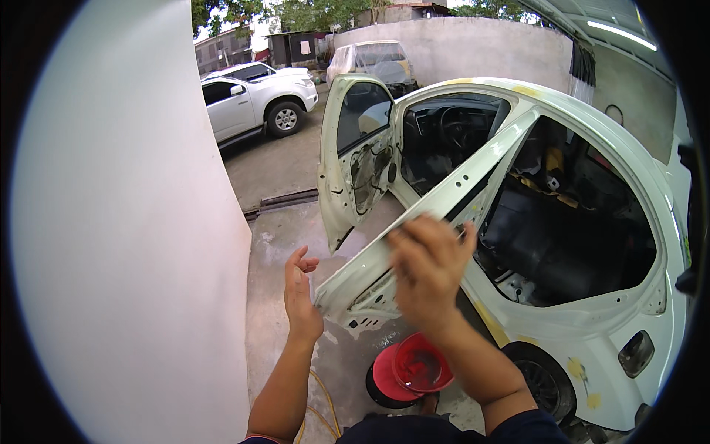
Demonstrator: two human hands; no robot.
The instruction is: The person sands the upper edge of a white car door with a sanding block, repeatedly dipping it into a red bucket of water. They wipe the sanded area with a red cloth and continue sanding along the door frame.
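Head view, and it's all about the pale rear door (362, 270), standing open on a slant across the middle of the frame, the person's hands to either side of it! Left hand (302, 303), at the door's lower-left corner: partly open, fingers up and loosely bent, palm by the edge, though whether it presses there can't be told. Right hand (429, 259), over the door's near face right of centre: blurred, fingers curled, and no telling whether they grip anything. How far along? Partway, by the look of it: inner trim is off this door and off the front door (330, 174) at upper centre, where loose wiring shows. Pale paint covers most of the car body (592, 325), but yellow patches (576, 368) sit beside the rear wheel (538, 377), so the surface looks unfinished; how much of the door is done can't be judged. Down to the containers, lower centre: a red bucket (405, 354), something reddish and shiny inside, possibly liquid, too unclear to call. Tucked against its left, a red round piece (381, 370) sits over a black round base (379, 396), contents not showing.
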